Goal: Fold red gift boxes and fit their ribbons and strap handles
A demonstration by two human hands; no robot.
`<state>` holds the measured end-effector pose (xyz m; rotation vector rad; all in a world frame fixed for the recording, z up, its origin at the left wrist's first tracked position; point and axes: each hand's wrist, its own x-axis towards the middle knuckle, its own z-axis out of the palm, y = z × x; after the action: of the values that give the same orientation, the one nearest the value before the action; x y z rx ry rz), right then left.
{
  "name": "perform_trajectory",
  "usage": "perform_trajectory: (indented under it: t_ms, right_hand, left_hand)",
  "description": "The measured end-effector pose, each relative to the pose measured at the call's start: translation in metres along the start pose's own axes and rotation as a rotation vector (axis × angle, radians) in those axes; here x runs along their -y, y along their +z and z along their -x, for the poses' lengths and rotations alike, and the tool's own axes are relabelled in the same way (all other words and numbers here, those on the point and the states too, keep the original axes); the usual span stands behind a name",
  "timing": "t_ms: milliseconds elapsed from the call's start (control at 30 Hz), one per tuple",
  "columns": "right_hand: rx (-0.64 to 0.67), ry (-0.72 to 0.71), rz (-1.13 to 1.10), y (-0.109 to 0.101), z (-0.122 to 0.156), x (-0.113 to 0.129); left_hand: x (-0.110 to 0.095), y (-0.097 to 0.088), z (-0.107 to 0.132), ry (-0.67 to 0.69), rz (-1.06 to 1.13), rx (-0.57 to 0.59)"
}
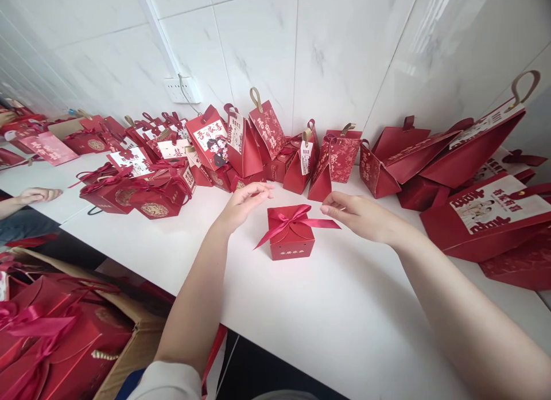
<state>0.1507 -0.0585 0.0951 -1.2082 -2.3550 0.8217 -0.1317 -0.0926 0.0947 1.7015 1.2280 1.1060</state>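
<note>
Cardboard is what I see most of: a small red box (pixel 291 239), cube-shaped with a matte face and a line of gold print, stands on the white surface (pixel 344 319) about midway between its near edge and its wall edge. A satin ribbon (pixel 297 219) is tied in a bow over the folded lid, with one tail lying out to the right.

My left hand (pixel 241 208) hovers just beside the box's back left corner, its fingers (pixel 260 189) loosely curled and apart, holding nothing. My right hand (pixel 364 216) sits just right of the box, its fingers (pixel 333 200) drawn close together above the ribbon tail; I cannot tell whether they grip it.

Along the wall edge stands a crowded row of red paper gift bags (pixel 267 139), wedge-shaped, some glossy, with printed labels and loop handles. The surface is smooth and plain. Behind it the wall (pixel 327 50) is glossy marble-veined tile with a white socket (pixel 183 90). Below the left edge sits an open brown carton (pixel 138 337) of red boxes, and another person's hand (pixel 38 194) rests on the surface's far left.
</note>
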Motion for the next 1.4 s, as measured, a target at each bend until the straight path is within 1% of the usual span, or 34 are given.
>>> perform_trajectory:
  t_ms: [67,133,200,267,333,400,433,533,633,733,867,933,1067,1133,1233,1267,1300,1333,1400]
  right_hand:
    - [-0.068,-0.006,-0.015,0.004,-0.004,-0.001]
    - [-0.124,-0.082,-0.045,0.010,-0.007,0.001]
    - [-0.205,-0.227,-0.054,0.019,-0.008,0.008]
    - [-0.269,-0.422,0.005,0.030,-0.005,0.019]
    - [-0.265,-0.608,0.144,0.045,0.000,0.031]
    - [-0.246,-0.718,0.298,0.062,0.007,0.042]
    - [-0.254,-0.745,0.348,0.071,0.009,0.045]
    - [-0.317,-0.717,0.432,0.095,0.014,0.048]
    - [-0.397,-0.654,0.471,0.110,0.015,0.046]
    - [-0.481,-0.641,0.423,0.117,0.014,0.044]
    - [-0.586,-0.678,0.360,0.122,0.009,0.047]
    - [-0.614,-0.688,0.358,0.123,0.006,0.048]
    - [-0.601,-0.715,0.371,0.124,0.004,0.049]
    - [-0.544,-0.808,0.371,0.126,0.007,0.050]
    - [-0.409,-0.982,0.372,0.130,0.015,0.052]
    - [-0.390,-1.018,0.376,0.131,0.017,0.053]
    - [-0.398,-1.022,0.380,0.131,0.018,0.054]
    - [-0.433,-0.994,0.386,0.131,0.019,0.054]
    - [-0.531,-0.860,0.405,0.130,0.017,0.056]
  left_hand:
    - [-0.001,-0.001,0.001,0.032,-0.016,-0.019]
    - [-0.002,0.002,0.001,0.043,-0.064,0.012]
    - [-0.002,0.007,0.002,0.049,-0.117,0.087]
    - [-0.002,0.013,0.002,0.059,-0.166,0.168]
    - [0.001,0.018,0.001,0.069,-0.198,0.217]
    - [0.005,0.023,0.000,0.063,-0.211,0.229]
    - [0.007,0.025,-0.001,0.056,-0.210,0.229]
    - [0.011,0.030,-0.002,0.018,-0.212,0.218]
    - [0.012,0.033,-0.002,-0.011,-0.211,0.217]
    - [0.011,0.034,-0.002,-0.031,-0.200,0.228]
    - [0.012,0.035,-0.004,-0.073,-0.163,0.228]
    - [0.013,0.036,-0.005,-0.075,-0.134,0.243]
    - [0.014,0.037,-0.006,-0.094,-0.102,0.247]
    - [0.015,0.037,-0.007,-0.102,-0.091,0.225]
    - [0.016,0.038,-0.006,-0.099,-0.074,0.173]
    - [0.016,0.039,-0.006,-0.094,-0.068,0.164]
    - [0.017,0.039,-0.006,-0.090,-0.062,0.159]
    - [0.017,0.039,-0.006,-0.088,-0.061,0.160]
    - [0.018,0.040,-0.006,-0.096,-0.064,0.156]
